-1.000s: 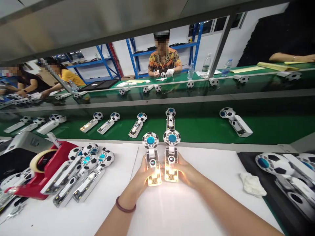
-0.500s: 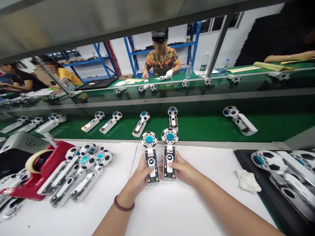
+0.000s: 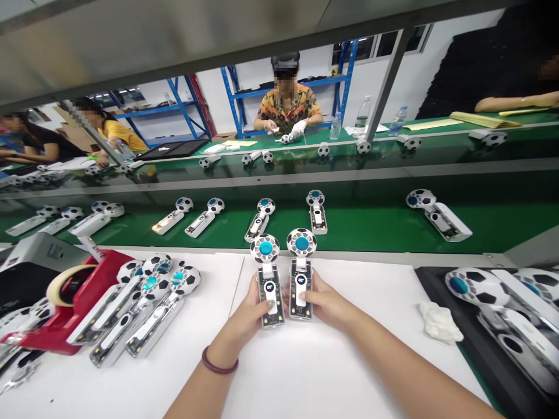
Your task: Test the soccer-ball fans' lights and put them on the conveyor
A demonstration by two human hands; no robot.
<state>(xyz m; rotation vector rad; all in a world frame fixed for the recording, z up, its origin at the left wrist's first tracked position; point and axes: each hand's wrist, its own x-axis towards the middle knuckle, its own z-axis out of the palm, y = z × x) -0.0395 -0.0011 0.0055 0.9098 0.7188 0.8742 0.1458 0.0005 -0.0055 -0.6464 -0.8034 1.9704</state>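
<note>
Two handheld fans with football-pattern heads and blue hubs stand side by side over the white worktop [image 3: 305, 372]. My left hand [image 3: 244, 320] grips the left fan [image 3: 269, 279] by its handle, thumb on the front. The right fan [image 3: 301, 273] is held the same way in my right hand [image 3: 329, 304]. Small round displays glow on both handles. The lamps at the handle bases are dark.
Several similar fans [image 3: 144, 308] lie in a heap to my left beside a red tape dispenser [image 3: 78, 302]. More fans ride the green conveyor [image 3: 371, 224]. A white cloth [image 3: 441, 323] and a black tray of fans [image 3: 502, 314] sit right. People work across the belt.
The bright lamps at the bases of both held fans have gone out. The fans on the conveyor have drifted right. My hands stay in nearly the same place.
</note>
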